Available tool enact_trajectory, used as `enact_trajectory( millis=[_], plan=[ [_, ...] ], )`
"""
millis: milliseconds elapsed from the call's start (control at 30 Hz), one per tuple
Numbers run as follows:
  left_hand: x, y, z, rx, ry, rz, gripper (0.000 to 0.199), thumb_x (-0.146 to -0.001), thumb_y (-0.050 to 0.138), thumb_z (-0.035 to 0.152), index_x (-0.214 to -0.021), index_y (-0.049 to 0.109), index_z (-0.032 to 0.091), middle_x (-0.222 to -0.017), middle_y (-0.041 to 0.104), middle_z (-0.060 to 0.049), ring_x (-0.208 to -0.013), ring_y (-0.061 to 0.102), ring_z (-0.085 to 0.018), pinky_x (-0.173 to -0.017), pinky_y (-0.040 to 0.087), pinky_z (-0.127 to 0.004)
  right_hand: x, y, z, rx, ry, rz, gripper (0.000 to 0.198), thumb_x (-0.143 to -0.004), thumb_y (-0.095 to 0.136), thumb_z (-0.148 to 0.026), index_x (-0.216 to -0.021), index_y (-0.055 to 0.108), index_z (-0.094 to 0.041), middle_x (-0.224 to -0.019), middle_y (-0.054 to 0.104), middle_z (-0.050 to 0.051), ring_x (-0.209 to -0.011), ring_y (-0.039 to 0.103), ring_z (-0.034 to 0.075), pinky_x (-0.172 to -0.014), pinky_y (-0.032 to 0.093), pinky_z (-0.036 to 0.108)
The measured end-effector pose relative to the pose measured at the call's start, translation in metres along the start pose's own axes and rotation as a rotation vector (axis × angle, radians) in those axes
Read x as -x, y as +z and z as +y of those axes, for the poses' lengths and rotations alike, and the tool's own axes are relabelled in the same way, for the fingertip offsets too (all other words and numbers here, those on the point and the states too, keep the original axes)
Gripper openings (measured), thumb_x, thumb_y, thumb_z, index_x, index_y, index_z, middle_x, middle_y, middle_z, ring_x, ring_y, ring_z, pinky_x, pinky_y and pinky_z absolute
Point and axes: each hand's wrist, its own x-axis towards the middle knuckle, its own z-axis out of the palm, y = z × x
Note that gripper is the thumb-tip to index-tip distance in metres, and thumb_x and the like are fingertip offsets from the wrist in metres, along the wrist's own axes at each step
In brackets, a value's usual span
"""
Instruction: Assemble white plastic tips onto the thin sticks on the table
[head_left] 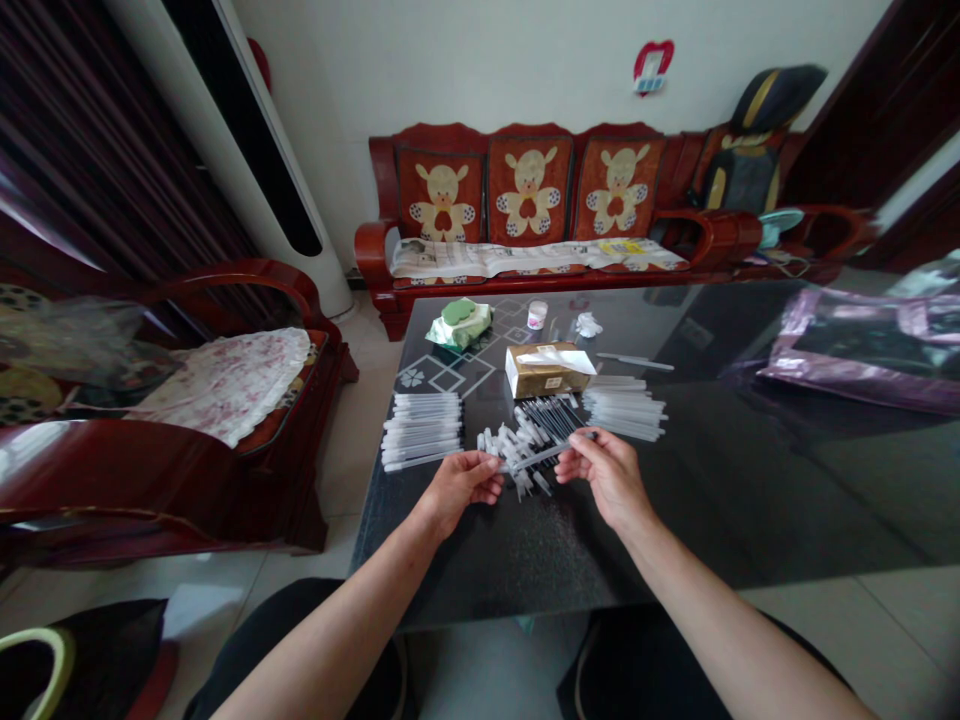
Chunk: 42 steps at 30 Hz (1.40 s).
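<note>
My left hand is closed in a pinch on the left end of a translucent pen barrel. At the barrel's right end, the thumb and fingers of my right hand close on it, where a dark tip shows. The pen is held nearly level, rising a little to the right. Below and behind it lie a loose heap of white pen caps and a bundle of black pen refills. A row of white pens is stacked to the left, and a pile of translucent barrels to the right.
Behind the pen parts stands a tissue box. Farther back are a green wipes pack, a small white jar and a crumpled tissue. A purple-edged plastic bag rests at the right of the black table.
</note>
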Motion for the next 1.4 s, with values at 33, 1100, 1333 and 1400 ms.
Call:
enact_trajectory(
  millis=[33,1100,1333,1400],
  plan=[
    [0.000,0.000,0.000,-0.003,-0.001,0.002,0.031,-0.066,0.078,0.036,-0.077,0.065,0.010,-0.066,0.065,-0.004,-0.051,0.057,-0.008,-0.048,0.047,-0.018,0.000,0.000,0.000,0.001,0.003,-0.005,0.025,-0.075,0.070,-0.036,-0.084,0.056,-0.017,-0.061,0.067,0.002,-0.049,0.065,0.018,-0.047,0.056,0.031],
    [0.001,0.014,-0.009,0.050,0.253,0.225,0.035,-0.076,0.063,0.047,-0.079,0.060,0.012,-0.055,0.049,0.004,-0.037,0.027,-0.002,-0.036,0.014,-0.015,0.028,0.031,-0.004,0.972,-0.342,-0.457,0.035,-0.092,0.044,-0.032,-0.064,0.058,-0.017,-0.054,0.049,-0.002,-0.052,0.044,0.010,-0.055,0.031,0.024],
    [0.008,0.024,-0.011,0.028,0.342,0.280,0.034,-0.080,0.060,0.047,-0.082,0.059,0.012,-0.055,0.051,0.003,-0.038,0.032,-0.003,-0.036,0.019,-0.015,0.038,0.033,0.003,0.866,-0.306,-0.387,0.038,-0.093,0.042,-0.034,-0.064,0.057,-0.016,-0.055,0.049,-0.002,-0.054,0.044,0.011,-0.055,0.031,0.023],
    [0.009,0.025,-0.011,0.012,0.362,0.289,0.034,-0.081,0.059,0.046,-0.083,0.059,0.013,-0.055,0.052,0.003,-0.039,0.033,-0.003,-0.036,0.021,-0.015,0.039,0.034,0.007,0.791,-0.262,-0.376,0.039,-0.093,0.041,-0.035,-0.065,0.060,-0.015,-0.056,0.051,-0.002,-0.054,0.045,0.011,-0.055,0.032,0.023]
  ],
)
